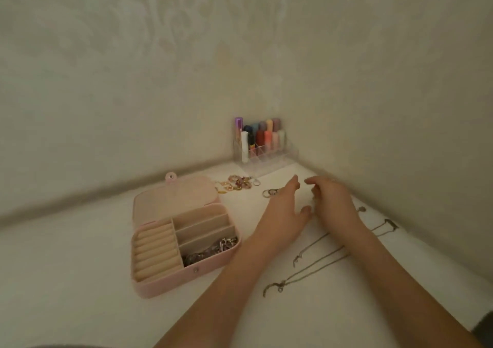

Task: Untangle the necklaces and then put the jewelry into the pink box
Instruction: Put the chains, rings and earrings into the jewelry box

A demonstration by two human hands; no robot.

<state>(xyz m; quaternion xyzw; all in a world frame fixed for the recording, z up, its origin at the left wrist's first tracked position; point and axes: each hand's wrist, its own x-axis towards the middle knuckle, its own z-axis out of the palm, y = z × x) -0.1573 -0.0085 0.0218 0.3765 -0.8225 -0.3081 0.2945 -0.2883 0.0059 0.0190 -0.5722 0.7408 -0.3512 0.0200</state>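
Note:
The pink box (170, 285) lies open on the white table, lid back, with a heap of chain jewelry (213, 249) in its front right compartment and empty ring rolls on the left. Thin necklaces (312, 270) lie stretched out to the right of the box, running under my forearms. My left hand (282, 214) is spread flat, fingers apart. My right hand (330, 201) is beside it, fingers curled around a small part of a chain; the grip is blurred. Rings (269, 193) and gold and pink jewelry (237, 183) lie behind the box.
A clear organizer (264, 155) with coloured tubes stands in the corner where two pale walls meet. The right wall runs close along the necklaces. A dark object (484, 326) shows at the bottom right edge.

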